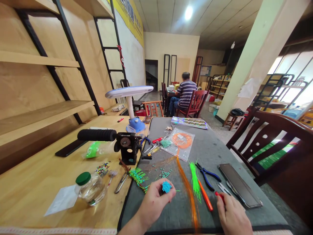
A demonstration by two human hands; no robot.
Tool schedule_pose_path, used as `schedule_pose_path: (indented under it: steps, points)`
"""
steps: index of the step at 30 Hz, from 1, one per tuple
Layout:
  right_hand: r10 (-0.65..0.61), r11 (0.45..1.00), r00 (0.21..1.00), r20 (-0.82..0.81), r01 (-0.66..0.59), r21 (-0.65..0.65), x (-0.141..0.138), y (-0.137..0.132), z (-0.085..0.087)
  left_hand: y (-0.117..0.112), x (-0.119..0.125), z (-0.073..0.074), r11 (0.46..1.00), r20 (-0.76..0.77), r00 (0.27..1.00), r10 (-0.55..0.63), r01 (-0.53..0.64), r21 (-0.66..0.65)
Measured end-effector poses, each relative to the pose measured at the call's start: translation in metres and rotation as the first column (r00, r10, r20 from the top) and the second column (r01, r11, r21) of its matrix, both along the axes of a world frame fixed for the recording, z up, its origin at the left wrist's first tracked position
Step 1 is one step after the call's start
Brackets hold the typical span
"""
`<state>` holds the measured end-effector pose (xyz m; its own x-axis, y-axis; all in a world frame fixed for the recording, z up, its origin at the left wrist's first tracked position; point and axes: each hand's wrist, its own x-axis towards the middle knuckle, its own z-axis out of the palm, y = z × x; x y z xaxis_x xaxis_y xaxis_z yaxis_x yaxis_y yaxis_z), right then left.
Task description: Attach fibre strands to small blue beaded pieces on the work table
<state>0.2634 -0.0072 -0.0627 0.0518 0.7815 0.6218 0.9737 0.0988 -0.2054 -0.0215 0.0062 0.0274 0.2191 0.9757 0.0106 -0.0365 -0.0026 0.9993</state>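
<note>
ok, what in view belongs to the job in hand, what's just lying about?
Likely in use:
bright blue knobbly cluster, in the left hand
small, partly hidden red object, at the right hand
loose small turquoise beads
bright green thin strands, bundled

Probably just lying about:
flat dark glass-faced phone
green-lidded round clear jar
white rectangular paper sheet

A compact, bumpy blue cluster (166, 187) is pinched.

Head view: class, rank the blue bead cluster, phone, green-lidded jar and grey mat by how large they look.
1. Grey mat
2. Phone and green-lidded jar: too alike to rank
3. Blue bead cluster
</note>
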Motion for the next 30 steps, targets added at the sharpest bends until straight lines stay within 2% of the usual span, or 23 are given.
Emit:
schedule_pose_path:
  steps: [3,6,8,10,12,15,17,22,30]
  points:
    - [0.028,0.999,0.996,0.080,-0.030,0.016,0.000,0.003,-0.008,0.002,-0.001,-0.001,1.000,0.013,1.000,0.015,-0.014,-0.019]
    - [0.015,0.999,0.995,0.095,-0.019,0.033,0.000,0.003,-0.004,0.002,-0.002,-0.003,0.999,0.000,0.999,0.039,-0.039,-0.002]
    - [0.020,0.997,0.998,0.062,-0.025,0.074,-0.007,0.000,0.006,0.002,-0.002,-0.003,0.998,-0.036,0.998,0.058,-0.057,0.031]
    - [0.078,0.990,0.997,0.005,-0.078,0.122,-0.022,-0.003,0.023,0.001,0.000,-0.004,0.993,-0.091,0.992,0.085,-0.078,0.084]
    - [0.203,0.969,0.978,-0.038,-0.195,0.151,-0.047,-0.007,0.043,-0.001,0.002,-0.004,0.985,-0.158,0.980,0.121,-0.099,0.140]
    - [0.390,0.916,0.920,-0.028,-0.385,0.112,-0.087,-0.007,0.066,-0.003,0.005,-0.006,0.970,-0.251,0.956,0.154,-0.099,0.221]
    - [0.437,0.891,0.899,0.014,-0.435,0.132,-0.109,-0.006,0.074,-0.003,0.006,-0.008,0.961,-0.293,0.942,0.163,-0.084,0.264]
    - [0.465,0.876,0.884,0.035,-0.466,0.125,-0.132,-0.001,0.077,-0.001,0.005,-0.012,0.957,-0.324,0.931,0.166,-0.073,0.282]
    - [0.477,0.874,0.879,-0.001,-0.474,0.107,-0.127,0.000,0.077,0.002,0.003,-0.013,0.972,-0.289,0.954,0.084,-0.015,0.234]
